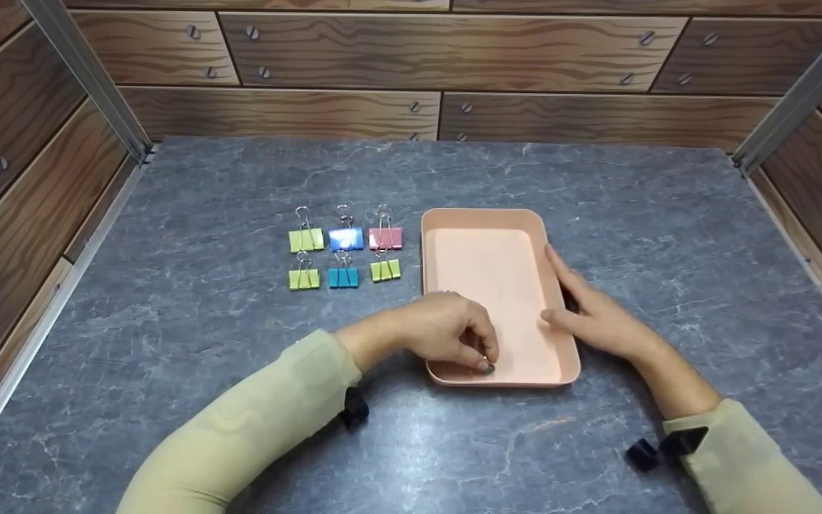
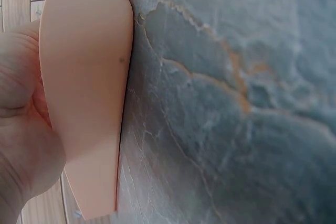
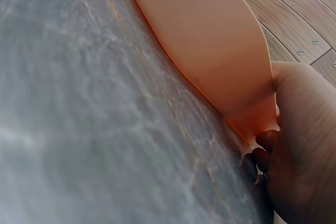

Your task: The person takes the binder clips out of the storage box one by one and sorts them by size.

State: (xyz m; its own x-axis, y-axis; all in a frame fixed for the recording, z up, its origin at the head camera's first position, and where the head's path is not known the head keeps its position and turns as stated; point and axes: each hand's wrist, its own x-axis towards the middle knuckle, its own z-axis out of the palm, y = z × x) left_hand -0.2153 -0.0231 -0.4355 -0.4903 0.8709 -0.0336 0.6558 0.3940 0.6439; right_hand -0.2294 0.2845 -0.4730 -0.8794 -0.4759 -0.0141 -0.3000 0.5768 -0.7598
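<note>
My left hand reaches over the near left rim of a peach tray. Its thumb and fingertips pinch a small dark-green binder clip low inside the tray's near end; the fingers hide most of it. On the tray's right side, my right hand grips the wall, thumb over the rim and fingers along the outside. In the left wrist view, the tray's outer wall hides the left fingertips. The right wrist view has the right hand against the tray wall.
Left of the tray, several binder clips stand in two rows. At the back are a lime clip, a blue one and a pink one; in front are lime, teal and lime again. Wood-patterned panels border the grey table.
</note>
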